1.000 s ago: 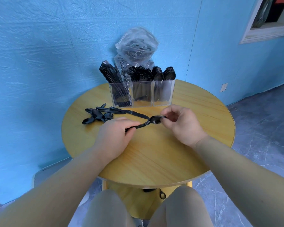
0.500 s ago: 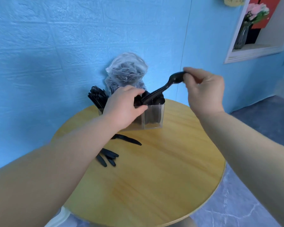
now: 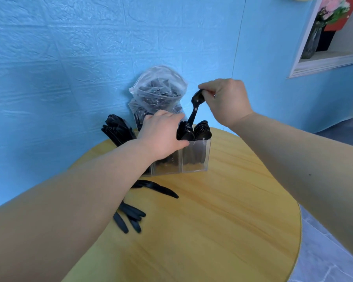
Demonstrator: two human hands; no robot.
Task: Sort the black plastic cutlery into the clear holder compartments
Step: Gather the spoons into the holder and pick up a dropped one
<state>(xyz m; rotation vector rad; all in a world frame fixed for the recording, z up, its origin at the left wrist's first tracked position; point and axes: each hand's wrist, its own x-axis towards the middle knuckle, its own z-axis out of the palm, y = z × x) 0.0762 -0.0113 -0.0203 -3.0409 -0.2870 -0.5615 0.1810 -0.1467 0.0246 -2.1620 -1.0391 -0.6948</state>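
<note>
We see a round wooden table [image 3: 222, 231] w/ a warm yellow grain, smooth top, filling the lower centre & right of the frame. Behind it a blue wall [image 3: 69, 58] w/ a rough brick-like embossed texture covers the upper left & centre. At upper right, a white-framed niche [image 3: 326, 62] holds a dark glass vase [image 3: 312, 43] w/ pink flowers. Grey marbled floor [image 3: 324, 261] shows at lower right.

At frame centre stands the clear holder [image 3: 196, 157], hard transparent plastic, boxy, w/ upright dividers. Its right compartment is packed w/ black spoons [image 3: 202, 132], bowls up & glossy; the left one holds black cutlery [image 3: 116, 129] fanning toward the left; the middle one is mostly hidden by the arm. Just behind the holder sits a crinkly clear plastic bag [image 3: 158, 88] w/ more black pieces inside.

Our left hand [image 3: 161, 137] rests on the holder's top edge, fingers curled over the rim beside the spoons. Our right hand [image 3: 224, 100], at upper centre-right, pinches the bowl end of a black spoon [image 3: 196, 106]; its handle points down into the right compartment.

On the table at lower centre-left lie loose black knives [image 3: 161, 190] & other handles [image 3: 130, 216], partly under the left forearm.
</note>
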